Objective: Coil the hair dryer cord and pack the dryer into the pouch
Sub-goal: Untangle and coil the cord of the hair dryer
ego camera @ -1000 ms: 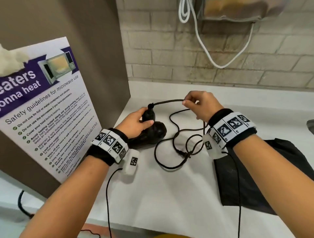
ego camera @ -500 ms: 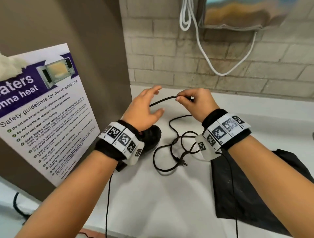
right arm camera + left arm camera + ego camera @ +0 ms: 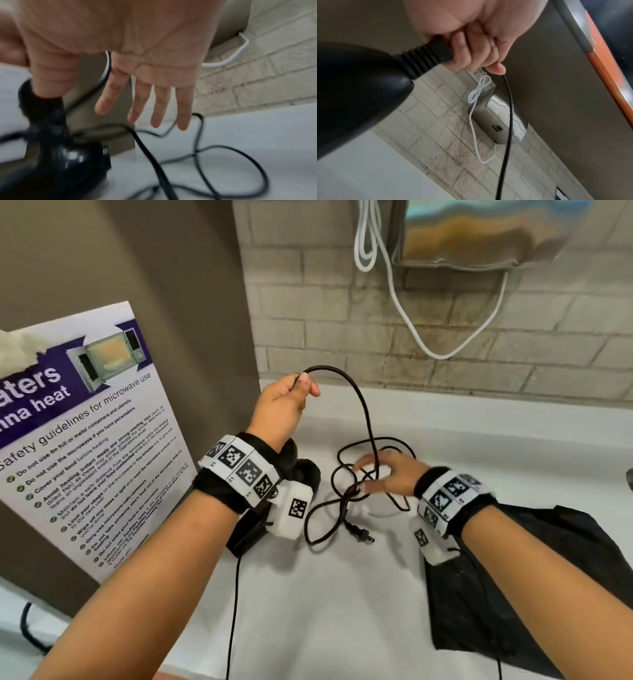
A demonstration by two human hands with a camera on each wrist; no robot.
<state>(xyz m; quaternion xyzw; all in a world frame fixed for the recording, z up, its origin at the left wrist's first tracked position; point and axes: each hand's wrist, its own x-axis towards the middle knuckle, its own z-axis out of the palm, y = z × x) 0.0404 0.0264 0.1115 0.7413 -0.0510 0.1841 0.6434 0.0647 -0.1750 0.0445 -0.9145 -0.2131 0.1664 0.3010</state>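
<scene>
Left hand [image 3: 282,405] gripping the smooth black cord [image 3: 364,419].
Right hand [image 3: 387,474] is spreading straight fingers over tangled loops; limp black pouch [image 3: 548,583] is lying flat.

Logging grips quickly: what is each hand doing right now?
Left hand: closed, pinching the cord near the dryer.
Right hand: open, fingers spread over the loose cord, holding nothing.

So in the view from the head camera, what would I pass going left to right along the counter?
White microwave safety poster → black hair dryer → black two-pin plug on the cord's end → open right hand → flat black fabric pouch.
</scene>
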